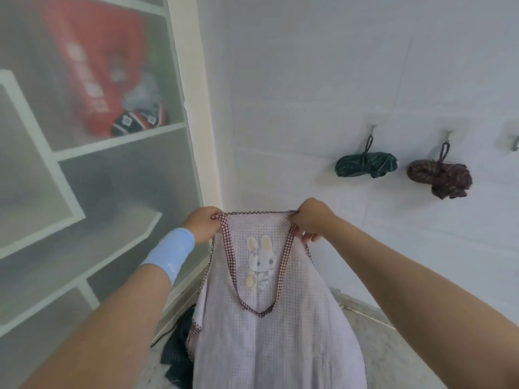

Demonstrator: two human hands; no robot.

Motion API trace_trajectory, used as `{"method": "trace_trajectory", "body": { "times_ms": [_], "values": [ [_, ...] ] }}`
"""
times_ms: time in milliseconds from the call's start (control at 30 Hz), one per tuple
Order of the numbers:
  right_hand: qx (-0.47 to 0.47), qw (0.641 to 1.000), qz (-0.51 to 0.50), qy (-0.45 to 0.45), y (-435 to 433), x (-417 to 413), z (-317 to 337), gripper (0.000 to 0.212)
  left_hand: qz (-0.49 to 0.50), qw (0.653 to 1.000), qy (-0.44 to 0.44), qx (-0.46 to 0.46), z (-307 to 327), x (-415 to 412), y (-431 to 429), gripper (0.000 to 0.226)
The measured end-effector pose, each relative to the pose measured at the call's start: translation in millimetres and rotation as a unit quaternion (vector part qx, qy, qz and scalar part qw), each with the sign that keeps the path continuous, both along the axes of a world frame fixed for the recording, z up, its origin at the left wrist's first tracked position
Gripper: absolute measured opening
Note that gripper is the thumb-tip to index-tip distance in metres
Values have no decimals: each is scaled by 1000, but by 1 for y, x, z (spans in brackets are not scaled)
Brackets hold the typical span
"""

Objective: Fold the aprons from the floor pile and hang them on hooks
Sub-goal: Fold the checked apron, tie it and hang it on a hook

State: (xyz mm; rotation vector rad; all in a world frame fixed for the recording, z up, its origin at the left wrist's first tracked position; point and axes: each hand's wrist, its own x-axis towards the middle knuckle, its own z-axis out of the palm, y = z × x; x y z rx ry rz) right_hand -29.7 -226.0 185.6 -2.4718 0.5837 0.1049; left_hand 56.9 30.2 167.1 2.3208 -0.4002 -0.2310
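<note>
A pale lilac checked apron [280, 332] with a rabbit print hangs spread out in front of me. My left hand [202, 224] pinches its top left corner and my right hand [310, 219] pinches its top right corner. The dark checked neck strap [261, 313] droops in a loop over the front. On the wall to the right, a rolled dark green apron [365, 164] hangs from a hook [372, 130], and a rolled maroon apron [441, 176] hangs from a second hook [448, 135]. Dark striped cloth [177, 349] of the floor pile shows behind the held apron.
A white cabinet with frosted doors [98, 178] stands close on my left, red and patterned items behind the glass. A third hook [515, 143], bare, sits at the right edge of the white wall. Speckled floor [387, 355] shows at the lower right.
</note>
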Motion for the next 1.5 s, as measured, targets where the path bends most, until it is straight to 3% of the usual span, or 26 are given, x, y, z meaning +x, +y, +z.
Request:
{"method": "trace_trajectory", "body": {
  "times_ms": [100, 167, 267, 467, 600, 733, 800, 867, 933, 1000, 1100, 1167, 1233, 1333, 1433, 1500],
  "values": [
    [46, 999, -15, -18, -8, 34, -43, 24, 27, 1000, -10, -6, -37, 27, -14, 19],
    [20, 997, -30, -75, -12, 51, -72, 26, 46, 999, -7, -12, -62, 46, -20, 19],
    [57, 990, -33, -121, -14, 68, -109, 30, 69, 997, -11, -19, -96, 65, -28, 19],
    [69, 996, 51, -40, -13, 74, -200, 35, -18, 990, 8, 139, -181, 71, -24, 27],
    [8, 993, 111, 25, -12, 62, -257, 38, -63, 979, 50, 188, -234, 61, -17, 37],
    [-28, 988, 144, 39, -10, 40, -305, 38, -104, 963, 84, 233, -270, 53, -3, 30],
    [-60, 975, 191, 100, -8, 29, -327, 34, -190, 928, 150, 283, -279, 49, 2, 23],
    [-91, 939, 255, 210, -4, 20, -340, 36, -268, 867, 234, 348, -284, 46, -1, 25],
    [-104, 912, 285, 275, -2, 17, -344, 47, -261, 840, 266, 395, -289, 50, -8, 20],
    [-124, 926, 267, 236, -4, 21, -343, 52, -208, 871, 218, 388, -292, 58, -20, 20],
    [-144, 958, 209, 137, -5, 39, -339, 34, -136, 936, 108, 307, -296, 65, -38, 27],
    [-136, 971, 165, 111, -12, 56, -344, 28, -103, 959, 79, 254, -307, 72, -48, 32],
    [-125, 974, 148, 117, -22, 72, -354, 34, -85, 961, 82, 251, -322, 82, -51, 44],
    [-106, 970, 149, 159, -34, 89, -372, 50, -86, 933, 131, 323, -339, 94, -46, 54],
    [-72, 970, 145, 180, -36, 98, -388, 54, -105, 904, 98, 402, -345, 106, -37, 45],
    [-51, 970, 146, 189, -36, 100, -396, 49, -116, 903, 64, 409, -342, 114, -33, 35]
  ]
}}
